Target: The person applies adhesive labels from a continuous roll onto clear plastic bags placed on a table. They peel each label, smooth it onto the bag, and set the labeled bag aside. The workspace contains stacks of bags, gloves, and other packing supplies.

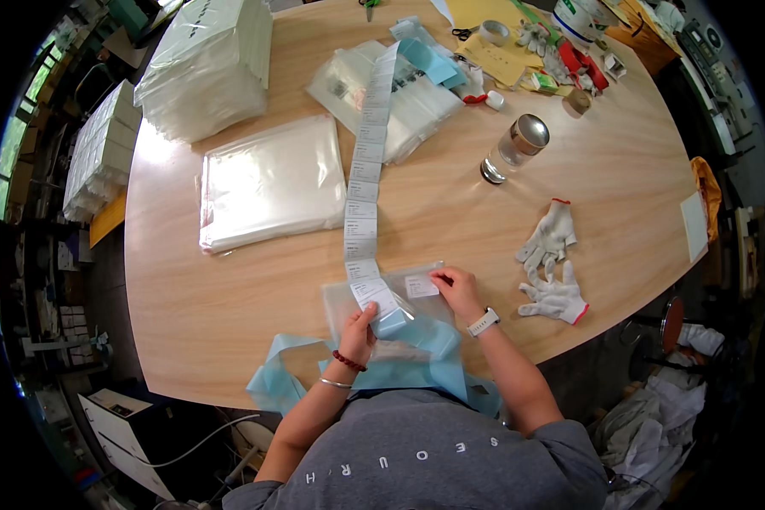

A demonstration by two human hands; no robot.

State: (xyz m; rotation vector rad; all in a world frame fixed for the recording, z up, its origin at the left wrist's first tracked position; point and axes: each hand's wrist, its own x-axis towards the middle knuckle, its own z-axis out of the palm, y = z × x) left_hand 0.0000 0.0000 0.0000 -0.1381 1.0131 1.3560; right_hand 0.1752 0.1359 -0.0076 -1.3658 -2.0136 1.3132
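My left hand (357,336) is closed on the lower end of a long strip of white printed labels (361,228). The strip runs away from me up the table, and light-blue backing paper (399,323) curls from its near end. My right hand (457,293), fingers pinched together, is at the right edge of a single white label (420,286). That label lies over a clear plastic bag (337,297) in front of me; I cannot tell whether it is fully stuck down. More blue backing paper (282,374) loops over the table's near edge.
A stack of clear bags (272,183) lies left of the strip, with a taller stack (208,68) behind. More packaged bags (425,106) are under the strip's far end. A glass bottle (516,146) and white work gloves (555,293) are on the right; scissors and tape lie far right.
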